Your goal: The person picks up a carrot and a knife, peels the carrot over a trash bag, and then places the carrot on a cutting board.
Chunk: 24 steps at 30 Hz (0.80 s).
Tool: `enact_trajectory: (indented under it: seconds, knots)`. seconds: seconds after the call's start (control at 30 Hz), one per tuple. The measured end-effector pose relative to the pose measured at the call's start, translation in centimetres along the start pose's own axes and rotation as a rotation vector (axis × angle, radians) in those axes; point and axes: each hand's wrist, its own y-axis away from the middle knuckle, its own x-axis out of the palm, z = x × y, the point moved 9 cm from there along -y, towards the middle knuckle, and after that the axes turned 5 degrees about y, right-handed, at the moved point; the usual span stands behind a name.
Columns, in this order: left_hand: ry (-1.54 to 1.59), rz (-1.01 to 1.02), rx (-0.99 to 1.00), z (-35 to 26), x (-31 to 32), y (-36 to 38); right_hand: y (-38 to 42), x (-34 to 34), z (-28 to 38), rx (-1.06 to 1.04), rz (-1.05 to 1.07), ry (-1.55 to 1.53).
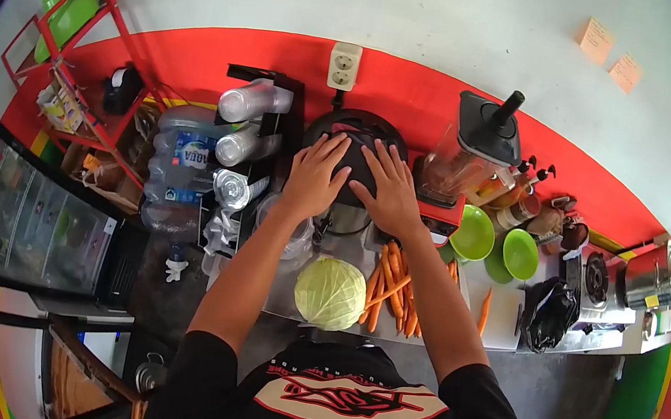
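At the back of the counter, both hands rest on a dark rounded object (349, 187) whose kind I cannot make out. My left hand (318, 179) lies on its left part, fingers stretched forward. On its right part is my right hand (387, 187), fingers also extended and slightly apart. My palms and forearms hide some of the object. Closer to my body sits a pale green cabbage (330, 294), touching or nearly touching a pile of carrots (395, 289). One separate carrot (484, 310) lies farther right.
A blender (471, 156) stands right of my hands, with two green bowls (473, 233) beside it. Stacked plastic cups (254, 102) lie in a black rack at left, near a large water bottle (183, 163). A black plastic bag (551, 314) and a stove (596, 281) are at right.
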Motion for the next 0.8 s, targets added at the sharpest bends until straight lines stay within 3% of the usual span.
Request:
enact_trajectory:
  seconds: [0.23,0.37,0.43,0.47,0.53,0.57,0.63,0.7,0.77,0.8]
  knots:
    - [-0.015,-0.052,0.043,-0.7,-0.9,0.6,3.1,-0.8,-0.8,0.063,-0.064,-0.011]
    - [0.078,-0.225,0.091,-5.3,-3.6,2.6,8.2,-2.5,-2.8,0.078,-0.104,-0.155]
    - [0.209,-0.31,0.112,-7.3,-3.5,4.4,11.7,-2.2,-6.1,0.31,-0.071,-0.332]
    - [0.279,-0.32,0.119,-8.5,-2.7,5.4,13.1,-2.9,-6.8,0.322,-0.078,-0.331]
    - [0.525,-0.186,0.03,-10.2,1.3,6.7,16.4,-2.2,-8.6,0.595,0.137,-0.584]
    - [0.604,-0.144,0.008,-11.8,3.4,7.0,17.7,-2.0,-8.6,0.606,0.129,-0.587]
    - [0.746,0.039,-0.045,-14.6,8.8,7.6,20.2,-1.2,-9.0,0.666,-0.112,-1.019]
    - [0.789,0.155,-0.012,-18.3,13.8,8.3,21.8,-0.5,-10.0,0.553,-0.135,-1.013]
    - [0.828,0.268,-0.037,-20.4,18.1,9.0,24.8,-0.3,-12.6,0.662,-0.238,-1.048]
    - [0.866,0.37,-0.073,-21.3,20.5,9.6,26.4,-0.8,-14.2,0.725,-0.173,-0.96]
